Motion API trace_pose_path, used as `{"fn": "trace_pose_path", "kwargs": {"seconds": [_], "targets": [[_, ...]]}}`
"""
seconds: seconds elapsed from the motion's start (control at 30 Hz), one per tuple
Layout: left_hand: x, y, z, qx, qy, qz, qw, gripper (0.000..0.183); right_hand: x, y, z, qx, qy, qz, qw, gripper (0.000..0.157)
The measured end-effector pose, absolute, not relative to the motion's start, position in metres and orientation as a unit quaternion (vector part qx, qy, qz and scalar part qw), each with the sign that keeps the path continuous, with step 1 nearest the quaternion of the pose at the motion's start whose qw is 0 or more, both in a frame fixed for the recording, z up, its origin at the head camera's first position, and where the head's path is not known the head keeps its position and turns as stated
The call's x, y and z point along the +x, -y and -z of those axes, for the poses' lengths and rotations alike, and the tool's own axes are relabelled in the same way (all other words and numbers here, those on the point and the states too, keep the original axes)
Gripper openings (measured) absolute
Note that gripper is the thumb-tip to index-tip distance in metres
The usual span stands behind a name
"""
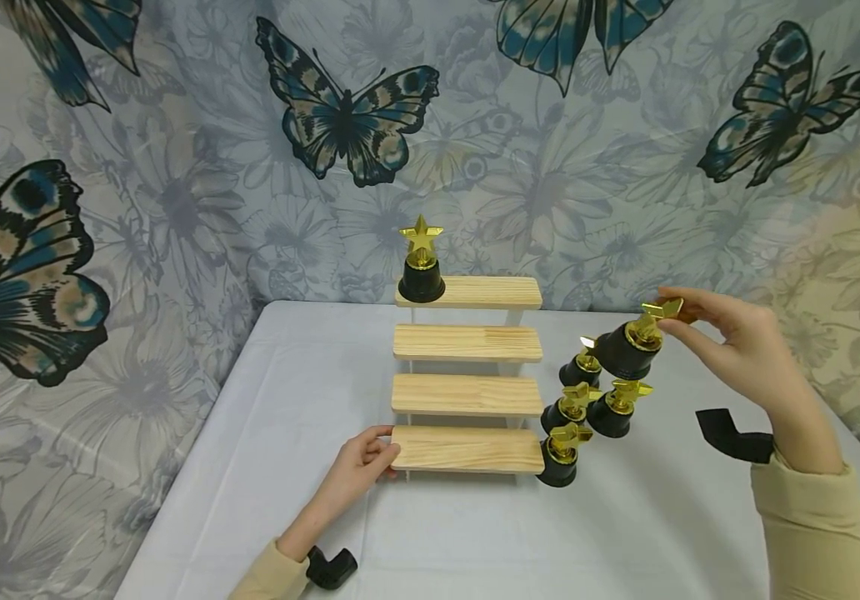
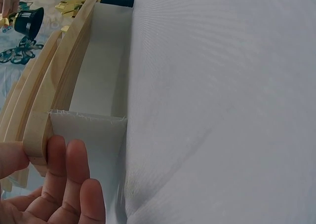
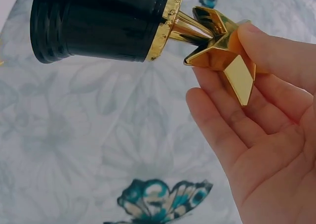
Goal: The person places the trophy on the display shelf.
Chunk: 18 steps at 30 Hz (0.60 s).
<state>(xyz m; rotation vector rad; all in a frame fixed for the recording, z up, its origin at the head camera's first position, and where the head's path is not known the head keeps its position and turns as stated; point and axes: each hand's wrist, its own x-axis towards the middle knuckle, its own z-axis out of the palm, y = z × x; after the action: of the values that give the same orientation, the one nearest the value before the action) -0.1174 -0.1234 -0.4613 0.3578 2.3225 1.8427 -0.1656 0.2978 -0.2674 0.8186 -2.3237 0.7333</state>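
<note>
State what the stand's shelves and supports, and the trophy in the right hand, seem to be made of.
Shelves: smooth, pale wood, by the grain lines.
Supports: whitish, flat panels with a speckled edge, possibly acrylic; hard to tell.
Trophy star: shiny gold with mirror-like reflections, perhaps coated plastic, though metal could look alike.
Trophy base: glossy black, probably moulded plastic, by its sheen and ridges.

The right wrist view's top edge crops the held trophy (image 3: pixel 158 26).

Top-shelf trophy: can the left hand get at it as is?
Probably not without letting go: the left hand grips the left end of the bottom shelf. If freed, its way up the left side to the top-shelf trophy looks unobstructed.
</note>
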Motion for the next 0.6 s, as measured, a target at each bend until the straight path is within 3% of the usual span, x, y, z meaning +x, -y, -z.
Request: {"fn": "trace_pose_path", "kwargs": {"seconds": [0.6], "targets": [[-0.12, 0.124, 0.465, 0.126, -0.777, -0.612, 0.074, 0.047, -0.215, -0.253, 0.232, 0.328, 0.853, -0.32, 0.248, 0.043]]}}
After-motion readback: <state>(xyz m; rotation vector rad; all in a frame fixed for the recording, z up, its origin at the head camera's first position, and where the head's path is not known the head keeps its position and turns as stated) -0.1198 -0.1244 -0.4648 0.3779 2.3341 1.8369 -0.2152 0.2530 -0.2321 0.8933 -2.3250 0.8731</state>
